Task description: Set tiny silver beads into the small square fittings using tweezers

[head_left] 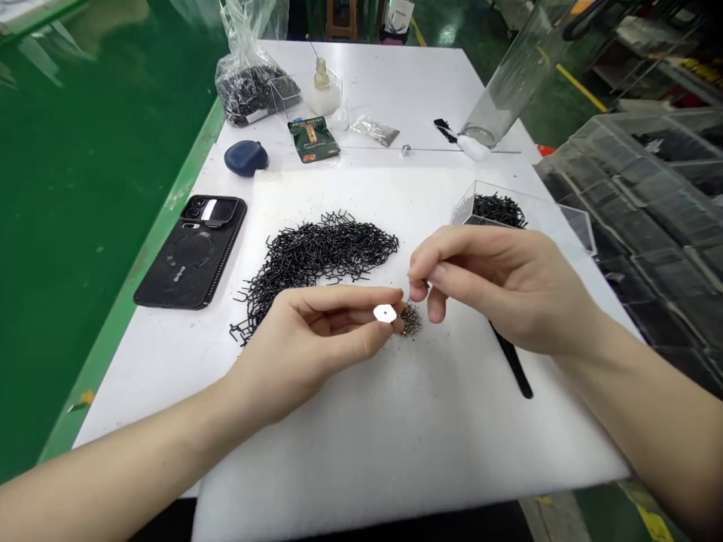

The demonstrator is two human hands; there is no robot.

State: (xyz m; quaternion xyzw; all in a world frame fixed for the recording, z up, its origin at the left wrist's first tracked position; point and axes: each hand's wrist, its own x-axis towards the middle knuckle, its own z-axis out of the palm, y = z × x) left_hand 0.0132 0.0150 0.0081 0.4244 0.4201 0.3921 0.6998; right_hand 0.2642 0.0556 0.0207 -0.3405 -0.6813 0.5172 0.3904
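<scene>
Between thumb and fingertips, my left hand [316,339] pinches a small bright metal piece [385,313] with a tiny dark hole at its middle. Just to its right, my right hand [497,286] is closed in a pinch; whatever sits in its fingertips is too small or hidden to name. Behind my left fingertips lies a little heap of tiny metal parts [410,319]. A large curved pile of bent black wire pieces [316,256] spreads beyond my left hand. Partly under my right hand, a black slim tool [515,369] rests on the white foam sheet [361,444].
Behind my right hand stands a clear box of black pieces [497,209]. A black phone [192,252] lies at the left, near a dark blue object [246,158]. Farther back are a green packet [314,139], a plastic bag [248,86], a small bottle [321,75] and a tall clear cylinder [508,83].
</scene>
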